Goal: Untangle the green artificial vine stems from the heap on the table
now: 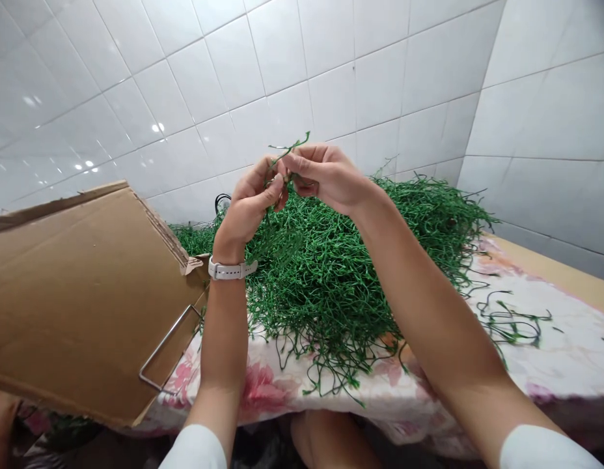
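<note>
My left hand (253,198) and my right hand (324,174) are raised together above a big pile of green plastic stems (331,267). Both pinch the same thin green stem (288,151), whose curled tip sticks up between my fingertips. A white watch band (228,270) circles my left wrist. The pile lies on a table covered with a floral cloth (550,365).
A brown cardboard sheet (82,293) with a metal wire handle (168,348) leans at the left, over the table's edge. A few loose green stems (511,322) lie on the cloth to the right. White tiled walls (331,71) close in behind and at the right.
</note>
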The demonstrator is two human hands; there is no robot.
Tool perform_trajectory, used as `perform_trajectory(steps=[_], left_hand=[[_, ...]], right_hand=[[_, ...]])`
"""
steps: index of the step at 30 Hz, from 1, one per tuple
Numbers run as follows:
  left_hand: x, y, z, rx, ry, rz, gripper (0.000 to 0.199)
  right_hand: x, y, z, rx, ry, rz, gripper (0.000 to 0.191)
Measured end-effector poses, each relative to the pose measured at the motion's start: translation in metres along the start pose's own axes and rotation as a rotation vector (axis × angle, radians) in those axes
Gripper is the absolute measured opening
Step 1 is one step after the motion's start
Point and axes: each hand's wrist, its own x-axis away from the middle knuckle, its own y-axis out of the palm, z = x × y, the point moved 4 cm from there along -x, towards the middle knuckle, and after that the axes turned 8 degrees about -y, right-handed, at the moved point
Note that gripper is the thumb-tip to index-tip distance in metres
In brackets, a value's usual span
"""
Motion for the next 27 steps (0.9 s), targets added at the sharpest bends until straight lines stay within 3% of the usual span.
perform_trajectory(steps=[4, 11, 16, 21, 27], left_hand=[[-0.001, 0.007, -0.001, 0.05, -0.085, 0.027, 0.021], [0.003, 0.016, 0.001, 0.25, -0.228, 0.122, 0.022], [0.006, 0.015, 0.002, 0.35, -0.281, 0.208, 0.033], [0.006, 0.018, -0.004, 0.479, -0.242, 0.244, 0.038], [0.007, 0.015, -0.004, 0.732, -0.191, 0.307, 0.05]], right_hand=[[0.002, -0.006, -0.017, 0.128, -0.052, 0.063, 0.054], [0.007, 0.011, -0.028, 0.016, 0.002, -0.049, 0.054], [0.006, 0.015, -0.023, -0.032, 0.007, -0.005, 0.052], [0.007, 0.014, -0.016, -0.094, 0.02, 0.063, 0.054], [-0.001, 0.015, 0.006, -0.3, 0.06, 0.248, 0.062]])
